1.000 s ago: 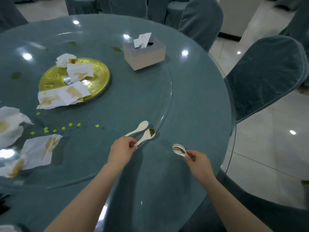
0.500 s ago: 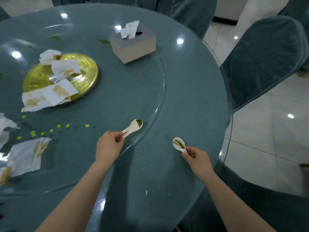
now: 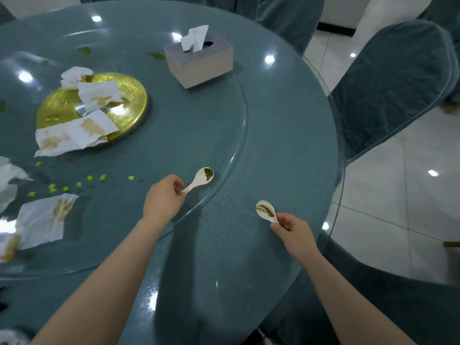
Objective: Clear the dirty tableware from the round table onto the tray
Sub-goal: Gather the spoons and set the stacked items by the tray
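Over a round, glass-topped table [image 3: 286,150] covered in teal cloth, a person's left hand [image 3: 163,199] pinches the handle of a white ceramic spoon [image 3: 200,179], its bowl smeared with dark green residue and pointing away toward the rim of the glass turntable [image 3: 242,135]. From this angle it may be more than one spoon held together; the frame does not settle it. The right hand [image 3: 295,231], nearer the table's edge, grips the handles of a small nested stack of white spoons [image 3: 266,211], their bowls streaked with green and brown, raised just above the tabletop.

On the turntable, well beyond the left hand, a gold round plate [image 3: 132,100] carries several crumpled, sauce-stained napkins [image 3: 74,134], one hanging over its near rim. A scattering of small green food bits [image 3: 90,178] trails across the glass to the left of the held spoon, and more soiled napkins [image 3: 46,217] lie at the left edge of the view. A beige tissue box [image 3: 201,63] with a white sheet standing out of its slot sits toward the far side. Chairs in teal covers [image 3: 393,80] stand around the table on a pale tiled floor [image 3: 410,200]. No tray appears in view.
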A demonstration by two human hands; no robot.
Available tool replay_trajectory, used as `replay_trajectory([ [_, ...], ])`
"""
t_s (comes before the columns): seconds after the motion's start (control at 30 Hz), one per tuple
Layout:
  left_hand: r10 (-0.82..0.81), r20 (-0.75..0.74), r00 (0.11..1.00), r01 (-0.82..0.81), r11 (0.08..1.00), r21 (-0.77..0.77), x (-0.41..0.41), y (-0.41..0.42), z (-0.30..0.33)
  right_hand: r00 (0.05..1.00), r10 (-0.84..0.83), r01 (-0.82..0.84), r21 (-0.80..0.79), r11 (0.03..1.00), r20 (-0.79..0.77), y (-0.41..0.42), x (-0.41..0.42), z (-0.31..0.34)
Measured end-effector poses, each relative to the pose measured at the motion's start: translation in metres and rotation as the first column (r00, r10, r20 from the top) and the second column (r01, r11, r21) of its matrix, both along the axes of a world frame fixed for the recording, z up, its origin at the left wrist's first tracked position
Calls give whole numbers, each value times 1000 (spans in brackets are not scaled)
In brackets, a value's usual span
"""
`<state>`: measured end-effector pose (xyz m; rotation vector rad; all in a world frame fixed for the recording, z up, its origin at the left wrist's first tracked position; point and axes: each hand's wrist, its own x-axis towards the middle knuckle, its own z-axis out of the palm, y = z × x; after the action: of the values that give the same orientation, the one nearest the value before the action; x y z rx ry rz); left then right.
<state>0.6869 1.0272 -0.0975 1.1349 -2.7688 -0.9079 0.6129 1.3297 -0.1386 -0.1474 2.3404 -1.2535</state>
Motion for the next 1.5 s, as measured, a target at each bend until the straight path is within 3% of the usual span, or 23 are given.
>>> replay_trajectory([
  [0.23,171,-13,985,-162,955,250,60,23,17,998,-56,57,58,997,-9,-8,6,-1],
  [0.43,443,-29,896,-373,787,492,136,53,17,999,40,-40,-27,999,19,-45,29,3],
  [0.67,678,90,730,-622,603,500,219,90,7,962,269,-269,-11,963,36,-98,66,13],
  [0.9,775,111,623,-749,548,372,260,106,-7,892,446,-444,-36,895,70,-137,111,8],
  [1.17,803,71,592,-777,545,314,264,112,-14,810,586,-584,98,806,10,-137,121,4],
  [1.5,801,29,598,-732,531,428,254,118,-12,810,580,-586,132,799,85,-137,112,14],
])
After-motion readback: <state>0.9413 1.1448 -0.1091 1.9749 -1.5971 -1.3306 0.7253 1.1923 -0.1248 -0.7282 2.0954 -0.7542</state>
